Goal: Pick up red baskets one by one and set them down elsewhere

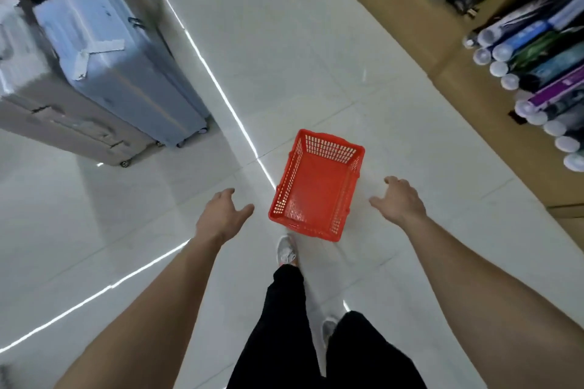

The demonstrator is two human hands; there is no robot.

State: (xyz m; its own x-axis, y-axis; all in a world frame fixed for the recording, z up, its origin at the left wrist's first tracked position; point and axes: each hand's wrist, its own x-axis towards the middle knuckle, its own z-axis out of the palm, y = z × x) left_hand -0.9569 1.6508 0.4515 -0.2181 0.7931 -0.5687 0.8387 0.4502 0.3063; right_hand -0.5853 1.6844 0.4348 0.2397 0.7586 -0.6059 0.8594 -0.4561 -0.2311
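Note:
A red plastic basket (343, 232) with perforated walls stands on the white tiled floor, with nothing inside it. My left hand (222, 215) hovers to the left of the basket, fingers relaxed and spread, holding nothing. My right hand (398, 200) hovers to the right of it, also spread, with nothing in it. Neither hand touches the basket. My legs in black trousers and grey shoes (286, 251) stand just behind the basket.
Two suitcases, one light blue (117, 60) and one beige (47, 104), stand at the left. Cardboard boxes (410, 19) line the right side, one holding several rolled posters with white caps (537, 73). White floor (268, 41) stretches ahead.

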